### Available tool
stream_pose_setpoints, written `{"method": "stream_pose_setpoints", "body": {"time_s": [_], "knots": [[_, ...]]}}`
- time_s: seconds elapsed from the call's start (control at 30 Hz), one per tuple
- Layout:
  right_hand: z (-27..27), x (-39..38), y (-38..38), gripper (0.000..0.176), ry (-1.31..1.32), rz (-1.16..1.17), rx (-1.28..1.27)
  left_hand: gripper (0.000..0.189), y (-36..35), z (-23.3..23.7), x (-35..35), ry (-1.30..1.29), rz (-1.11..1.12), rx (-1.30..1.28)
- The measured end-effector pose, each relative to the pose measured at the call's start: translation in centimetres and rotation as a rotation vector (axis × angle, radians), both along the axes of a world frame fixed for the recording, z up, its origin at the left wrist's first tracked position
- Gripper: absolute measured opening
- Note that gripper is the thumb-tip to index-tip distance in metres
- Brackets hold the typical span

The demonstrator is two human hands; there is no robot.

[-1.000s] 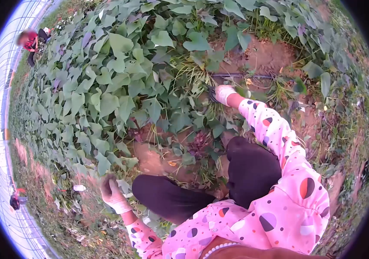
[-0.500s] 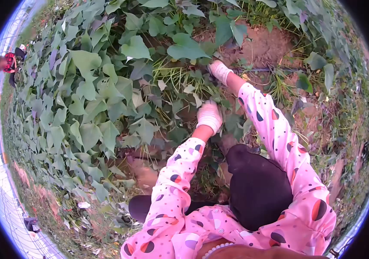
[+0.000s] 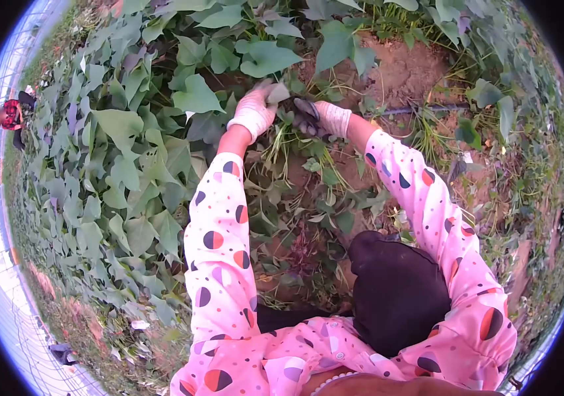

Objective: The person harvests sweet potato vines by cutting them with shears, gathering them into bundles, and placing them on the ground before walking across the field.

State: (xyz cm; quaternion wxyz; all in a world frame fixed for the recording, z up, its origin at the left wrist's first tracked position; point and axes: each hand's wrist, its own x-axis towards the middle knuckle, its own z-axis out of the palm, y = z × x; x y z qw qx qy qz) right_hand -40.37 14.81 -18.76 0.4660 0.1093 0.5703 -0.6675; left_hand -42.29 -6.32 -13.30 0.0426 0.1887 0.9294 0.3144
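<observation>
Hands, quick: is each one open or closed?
Left hand: by the leaves, fingers too blurred to tell.
Right hand: fingers look bent near stems, can't tell if holding any.

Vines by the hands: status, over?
Left hand gloved, at the vines, grip unclear. Right hand gloved, close by, grip unclear. Broad leaves crowd the left side.
</observation>
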Motion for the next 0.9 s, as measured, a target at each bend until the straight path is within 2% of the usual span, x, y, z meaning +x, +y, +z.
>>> {"method": "stream_pose_setpoints", "body": {"time_s": [0.03, 0.07, 0.1, 0.13, 0.2, 0.23, 0.27, 0.3, 0.33, 0.43, 0.5, 0.53, 0.6, 0.63, 0.67, 0.73, 0.8, 0.83, 0.87, 0.9], "knots": [[-1.3, -0.4, -0.2, 0.057, -0.079, -0.061, 0.003, 0.048, -1.6, -3.4, -2.1, 0.191, 0.042, -0.267], [-3.1, -0.8, 0.4, 0.057, -0.081, -0.066, 0.006, 0.046, -3.9, -5.2, -3.2, 0.215, 0.146, -0.224], [-5.0, -1.0, 1.3, 0.057, -0.142, -0.101, 0.000, 0.042, -8.0, -11.3, -5.6, -0.147, 0.322, -0.018], [-6.1, -1.2, 2.4, 0.058, -0.200, -0.134, -0.006, 0.044, -8.6, -9.1, -4.9, -0.445, 0.456, -0.405], [-5.5, 0.1, 3.2, 0.059, -0.117, -0.170, -0.034, 0.033, -12.6, -16.5, -4.1, 0.025, 0.359, -0.298], [-4.1, 0.4, 3.5, 0.060, -0.082, -0.156, 0.023, 0.034, -12.3, -16.1, -3.6, -0.293, 0.442, 0.391], [-2.8, 0.7, 3.8, 0.060, -0.044, -0.144, 0.079, 0.036, -11.5, -14.6, -2.7, -0.092, 0.376, 0.261], [-2.0, 0.8, 4.3, 0.061, -0.029, -0.094, 0.007, 0.039, -10.7, -13.0, -1.8, 0.120, 0.338, 0.119], [-1.6, 1.0, 4.4, 0.061, -0.029, -0.089, 0.007, 0.032, -9.6, -11.6, -1.0, 0.183, 0.361, 0.117], [-0.5, 0.6, 4.6, 0.059, -0.130, -0.008, -0.268, 0.026, -6.8, -7.4, -0.7, 0.190, 0.417, -0.016], [0.8, -0.6, 3.9, 0.059, -0.100, -0.018, -0.264, 0.020, -5.1, -6.3, -1.7, 0.464, 0.144, -0.082], [1.1, -1.4, 3.4, 0.059, -0.069, -0.026, -0.258, 0.028, -3.8, -5.5, -2.4, 0.482, 0.066, -0.130], [0.3, -3.8, 2.7, 0.056, -0.097, -0.050, -0.235, 0.042, -1.3, -4.5, -2.7, 0.345, 0.083, -0.245], [-1.3, -5.1, 2.3, 0.055, -0.081, -0.039, -0.147, 0.051, -0.7, -5.7, -3.2, 0.273, 0.130, -0.396], [-3.1, -6.4, 1.9, 0.054, -0.062, -0.027, -0.061, 0.048, 0.2, -5.8, -3.6, 0.124, 0.168, -0.570], [-3.4, -7.3, 1.9, 0.053, 0.126, 0.038, -0.043, 0.044, 1.4, -5.7, -4.1, -0.023, 0.177, -0.793], [-3.1, -8.1, 2.0, 0.054, 0.062, 0.051, 0.000, 0.038, 1.4, -5.4, -4.0, -0.028, 0.194, -0.802], [-3.5, -8.9, 2.1, 0.045, -0.014, 0.065, -0.079, 0.038, 1.2, -5.3, -4.0, -0.035, 0.177, -0.776], [-3.6, -9.2, 2.1, 0.045, -0.016, 0.065, -0.085, 0.038, 1.1, -5.1, -4.0, -0.041, 0.160, -0.750], [-2.4, -9.4, 1.9, 0.045, 0.014, 0.051, 0.037, 0.038, 1.0, -5.1, -4.0, -0.044, 0.145, -0.752]]}}
